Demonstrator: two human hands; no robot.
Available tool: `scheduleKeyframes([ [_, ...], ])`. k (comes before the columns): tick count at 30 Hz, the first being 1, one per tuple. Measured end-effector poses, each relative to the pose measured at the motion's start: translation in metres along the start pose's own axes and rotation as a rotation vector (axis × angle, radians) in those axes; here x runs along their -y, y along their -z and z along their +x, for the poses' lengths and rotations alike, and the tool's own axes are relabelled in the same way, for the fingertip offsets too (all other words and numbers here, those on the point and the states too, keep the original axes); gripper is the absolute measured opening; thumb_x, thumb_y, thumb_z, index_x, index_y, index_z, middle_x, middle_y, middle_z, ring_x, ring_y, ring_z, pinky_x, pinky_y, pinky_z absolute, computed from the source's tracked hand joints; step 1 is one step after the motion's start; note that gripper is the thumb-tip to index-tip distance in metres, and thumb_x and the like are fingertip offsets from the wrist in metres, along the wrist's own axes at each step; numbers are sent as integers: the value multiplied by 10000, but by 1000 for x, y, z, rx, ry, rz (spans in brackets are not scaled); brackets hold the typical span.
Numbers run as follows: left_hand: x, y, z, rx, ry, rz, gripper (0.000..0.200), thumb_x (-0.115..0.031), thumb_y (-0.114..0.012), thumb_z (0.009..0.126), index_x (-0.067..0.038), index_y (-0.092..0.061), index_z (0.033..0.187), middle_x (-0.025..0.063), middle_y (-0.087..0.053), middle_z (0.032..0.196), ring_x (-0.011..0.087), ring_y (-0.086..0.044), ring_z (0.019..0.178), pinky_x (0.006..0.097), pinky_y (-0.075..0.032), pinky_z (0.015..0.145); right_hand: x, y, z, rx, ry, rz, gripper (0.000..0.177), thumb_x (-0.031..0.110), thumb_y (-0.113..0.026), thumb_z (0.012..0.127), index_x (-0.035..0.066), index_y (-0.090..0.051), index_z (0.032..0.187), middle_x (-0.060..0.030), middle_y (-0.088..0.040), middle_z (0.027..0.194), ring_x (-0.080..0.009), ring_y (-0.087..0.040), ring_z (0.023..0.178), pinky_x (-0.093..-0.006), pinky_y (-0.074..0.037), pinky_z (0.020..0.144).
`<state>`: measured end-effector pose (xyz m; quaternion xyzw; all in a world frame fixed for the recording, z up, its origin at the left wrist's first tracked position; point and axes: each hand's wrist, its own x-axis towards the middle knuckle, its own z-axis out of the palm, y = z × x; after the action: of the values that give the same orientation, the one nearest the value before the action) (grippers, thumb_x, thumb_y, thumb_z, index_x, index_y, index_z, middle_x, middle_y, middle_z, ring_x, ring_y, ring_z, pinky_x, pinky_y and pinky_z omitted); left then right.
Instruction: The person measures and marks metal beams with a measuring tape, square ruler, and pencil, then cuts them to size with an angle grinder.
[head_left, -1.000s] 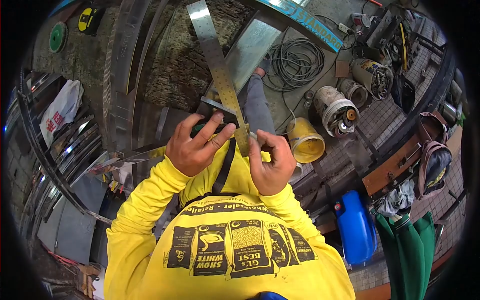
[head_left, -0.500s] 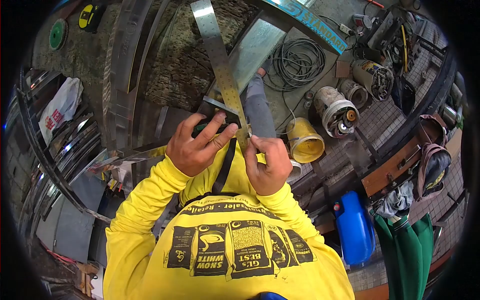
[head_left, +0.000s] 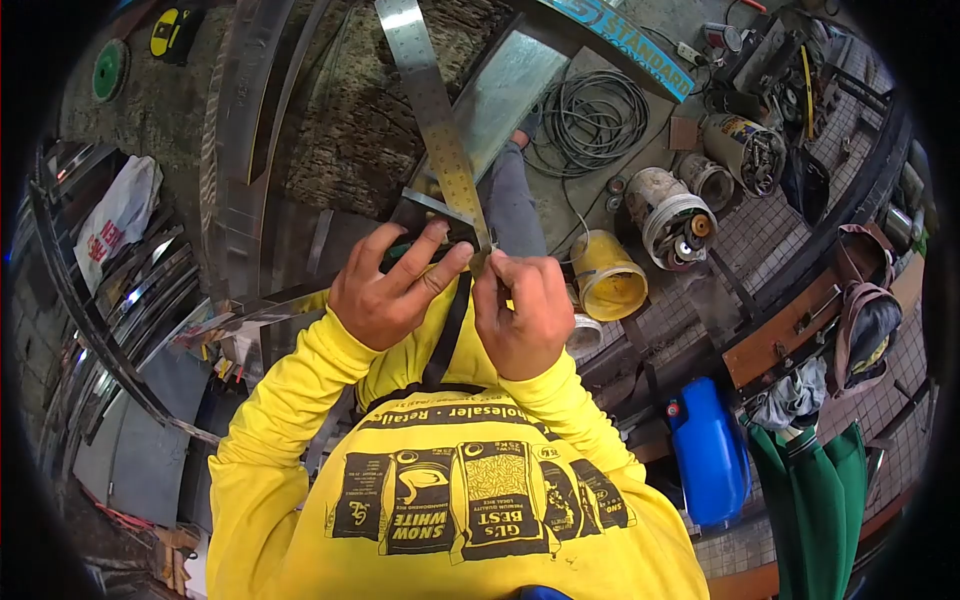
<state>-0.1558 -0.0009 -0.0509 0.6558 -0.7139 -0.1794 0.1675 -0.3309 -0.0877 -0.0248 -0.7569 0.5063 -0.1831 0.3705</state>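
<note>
Fingers (head_left: 425, 250) of left hand (head_left: 385, 295) are spread and pressed flat on a dark flat metal piece (head_left: 425, 212) w/ a green bit under them, at centre of frame. Right hand (head_left: 520, 320) has its fingertips bunched, pinching the lower end of the long grey steel ruler (head_left: 430, 110), which runs from frame centre up to the top edge, slanting left. Progress, by judgement: ruler looks lined up against the piece, so positioning seems done. No scribed line or marker is visible, so marking appears left. Round yellow plastic bucket (head_left: 605, 275) sits right of the hands, and a coiled grey cable (head_left: 585, 120) lies upper right.
</note>
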Motion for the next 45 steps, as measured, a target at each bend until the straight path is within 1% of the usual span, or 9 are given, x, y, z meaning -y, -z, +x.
scheduleKeyframes([
  [5,2,0,1,-4,-8,12,557,-114,-732,869,-262,-702,1406,6,-627,1435,296,-569,1137,383,-528,947,-4,4,-8,13,-7,-2,236,-69,-818,801,7,-680,977,-124,-641,852,-250,-665,673,-329,-529,576],
  [24,3,0,0,-6,-13,-8,558,-122,-757,863,-251,-698,1403,23,-627,1439,315,-568,1131,400,-536,947,-2,4,-2,23,-7,2,225,-91,-800,798,1,-684,968,-116,-626,807,-231,-644,637,-317,-519,555],
  [31,2,-2,-1,-12,1,-21,568,-113,-742,874,-256,-684,1421,23,-624,1449,312,-572,1134,401,-526,965,-3,1,11,2,55,-2,212,-72,-796,807,1,-676,965,-125,-628,834,-254,-648,643,-327,-521,563],
  [34,3,-1,1,-16,-1,-14,554,-110,-744,866,-245,-697,1401,30,-631,1439,314,-574,1136,406,-524,969,-4,-1,7,24,14,42,255,-35,-791,798,3,-672,1020,-141,-584,847,-335,-637,694,-416,-518,607],
  [37,1,0,1,-22,-5,-18,544,-115,-755,851,-229,-709,1382,36,-637,1430,317,-577,1137,411,-526,966,-6,6,-9,57,-22,16,231,-24,-776,812,11,-671,1015,-142,-577,860,-349,-633,703,-429,-518,620],
  [40,2,2,3,-51,-4,-38,556,-100,-816,800,-199,-730,1340,62,-658,1397,336,-581,1117,423,-542,942,-9,27,-28,236,-133,-40,183,0,-766,828,24,-665,979,-143,-574,873,-354,-630,703,-435,-518,631],
  [41,1,2,3,-60,-1,-49,564,-90,-844,777,-187,-738,1322,73,-667,1382,344,-583,1107,428,-550,930,-13,29,-35,240,-147,-39,337,28,-764,821,62,-694,1149,-131,-553,860,-346,-621,721,-441,-516,637],
  [44,2,1,0,-91,22,-95,566,-88,-852,765,-166,-741,1314,92,-676,1373,352,-588,1099,435,-546,938,6,44,-5,296,-5,-175,597,41,-750,807,125,-644,1388,-116,-506,841,-330,-598,730,-434,-507,636],
  [45,2,0,-1,-92,22,-97,565,-85,-852,763,-162,-742,1312,95,-677,1373,353,-590,1101,439,-544,941,4,43,-2,363,25,-238,786,40,-735,788,195,-547,1534,-100,-468,832,-308,-583,749,-420,-503,635],
])
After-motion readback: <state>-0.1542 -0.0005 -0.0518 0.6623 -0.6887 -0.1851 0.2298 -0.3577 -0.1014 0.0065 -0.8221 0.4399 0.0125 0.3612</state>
